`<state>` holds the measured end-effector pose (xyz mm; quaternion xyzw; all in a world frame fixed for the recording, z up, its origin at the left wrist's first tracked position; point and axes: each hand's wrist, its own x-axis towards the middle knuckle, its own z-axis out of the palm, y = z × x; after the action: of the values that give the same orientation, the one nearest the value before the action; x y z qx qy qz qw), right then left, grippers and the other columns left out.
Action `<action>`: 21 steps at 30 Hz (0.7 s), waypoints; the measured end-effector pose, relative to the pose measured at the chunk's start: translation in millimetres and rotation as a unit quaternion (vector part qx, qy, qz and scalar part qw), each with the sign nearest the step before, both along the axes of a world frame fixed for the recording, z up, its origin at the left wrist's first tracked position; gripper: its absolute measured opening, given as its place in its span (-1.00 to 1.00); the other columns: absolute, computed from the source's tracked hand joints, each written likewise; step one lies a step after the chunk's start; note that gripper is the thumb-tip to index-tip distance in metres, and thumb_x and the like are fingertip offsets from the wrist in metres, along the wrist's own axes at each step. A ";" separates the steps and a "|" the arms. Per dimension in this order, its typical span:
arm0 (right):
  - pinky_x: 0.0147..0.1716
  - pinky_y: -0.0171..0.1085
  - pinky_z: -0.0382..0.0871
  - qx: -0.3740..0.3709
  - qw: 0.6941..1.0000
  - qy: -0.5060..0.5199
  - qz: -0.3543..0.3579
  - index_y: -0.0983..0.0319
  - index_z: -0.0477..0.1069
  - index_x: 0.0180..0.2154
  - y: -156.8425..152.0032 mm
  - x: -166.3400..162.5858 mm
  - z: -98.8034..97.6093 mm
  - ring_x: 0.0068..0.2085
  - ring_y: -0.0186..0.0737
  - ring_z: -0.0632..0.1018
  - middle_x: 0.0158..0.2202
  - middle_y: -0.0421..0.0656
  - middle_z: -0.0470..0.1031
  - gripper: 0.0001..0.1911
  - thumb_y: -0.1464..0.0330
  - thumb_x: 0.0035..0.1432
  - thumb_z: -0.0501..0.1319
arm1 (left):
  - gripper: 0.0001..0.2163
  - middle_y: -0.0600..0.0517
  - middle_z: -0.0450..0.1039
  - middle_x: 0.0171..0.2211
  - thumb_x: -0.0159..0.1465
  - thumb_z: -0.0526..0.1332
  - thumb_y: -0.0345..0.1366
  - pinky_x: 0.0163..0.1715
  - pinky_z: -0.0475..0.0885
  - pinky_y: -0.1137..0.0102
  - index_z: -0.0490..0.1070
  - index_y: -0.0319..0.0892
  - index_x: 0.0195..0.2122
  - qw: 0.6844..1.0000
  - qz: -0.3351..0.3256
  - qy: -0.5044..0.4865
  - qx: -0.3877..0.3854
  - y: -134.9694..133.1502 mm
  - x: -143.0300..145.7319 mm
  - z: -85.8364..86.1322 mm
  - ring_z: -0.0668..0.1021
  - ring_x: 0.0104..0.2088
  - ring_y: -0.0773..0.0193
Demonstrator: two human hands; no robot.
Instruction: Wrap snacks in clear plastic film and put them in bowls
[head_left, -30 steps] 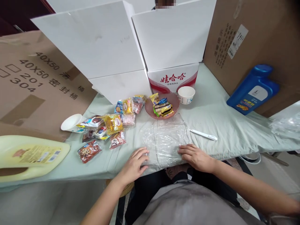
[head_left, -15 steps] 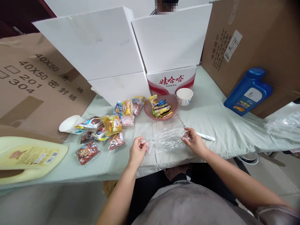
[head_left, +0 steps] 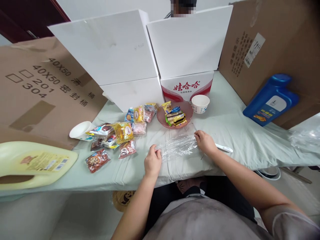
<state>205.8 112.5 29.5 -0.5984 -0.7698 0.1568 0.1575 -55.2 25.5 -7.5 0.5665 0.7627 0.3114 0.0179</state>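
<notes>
A clear plastic bag (head_left: 178, 146) lies crumpled on the pale green cloth in front of me. My left hand (head_left: 152, 161) pinches its left edge, fingers closed. My right hand (head_left: 205, 142) grips its right edge, also closed. Just beyond the bag stands a pink bowl (head_left: 187, 117) filled with small wrapped snacks. A white pen-like stick (head_left: 223, 148) lies right beside my right hand.
Several snack packets (head_left: 117, 133) are scattered to the left, with a white paper cup (head_left: 80, 130) tipped beside them. Another paper cup (head_left: 200, 103) stands by the bowl. A yellow jug (head_left: 32, 164) lies far left, a blue bottle (head_left: 271, 100) far right. Cardboard and white boxes wall the back.
My hands lay flat on the spread bag, then gathered its edges and drew it away from the table's front edge. It is now bunched between pinching fingers.
</notes>
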 end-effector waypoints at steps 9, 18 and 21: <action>-0.29 -0.24 0.27 -0.037 0.995 -0.091 -0.016 0.24 0.32 -0.11 6.9 -11.5 -1.5 -0.23 -0.07 0.58 -0.23 0.00 0.58 -0.72 0.26 0.38 -0.08 | -0.78 -0.18 0.43 -0.16 0.28 0.12 -0.35 -0.18 0.42 0.24 0.40 -0.25 -0.07 0.990 0.051 0.131 0.027 0.5 1.2 26.9 0.52 -0.15 0.06; -0.25 -0.25 0.29 -0.025 0.995 -0.094 -0.003 0.21 0.34 -0.02 8.3 -6.6 6.5 -0.14 -0.08 0.56 -0.13 -0.03 0.57 -0.72 0.24 0.29 0.08 | -0.53 -0.09 0.15 0.30 0.29 0.15 -0.15 0.23 0.04 -0.16 0.23 -0.05 0.23 0.932 -0.292 0.188 -0.101 -0.6 50.8 21.5 0.13 0.31 -0.13; -0.24 -0.21 0.30 0.000 0.993 -0.092 -0.079 0.25 0.32 0.02 22.0 16.1 18.7 -0.14 -0.05 0.55 -0.09 0.04 0.54 -0.68 0.30 0.35 -0.04 | -0.46 -0.07 -0.01 0.36 0.31 0.12 -0.09 0.24 -0.09 -0.23 0.12 -0.03 0.30 0.927 -0.287 0.190 -0.150 -4.3 46.3 19.4 -0.01 0.36 -0.14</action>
<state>221.9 134.4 48.2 -0.6694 -0.7312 0.0884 0.0975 -8.9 21.2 11.8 0.8007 0.5943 0.0608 0.0460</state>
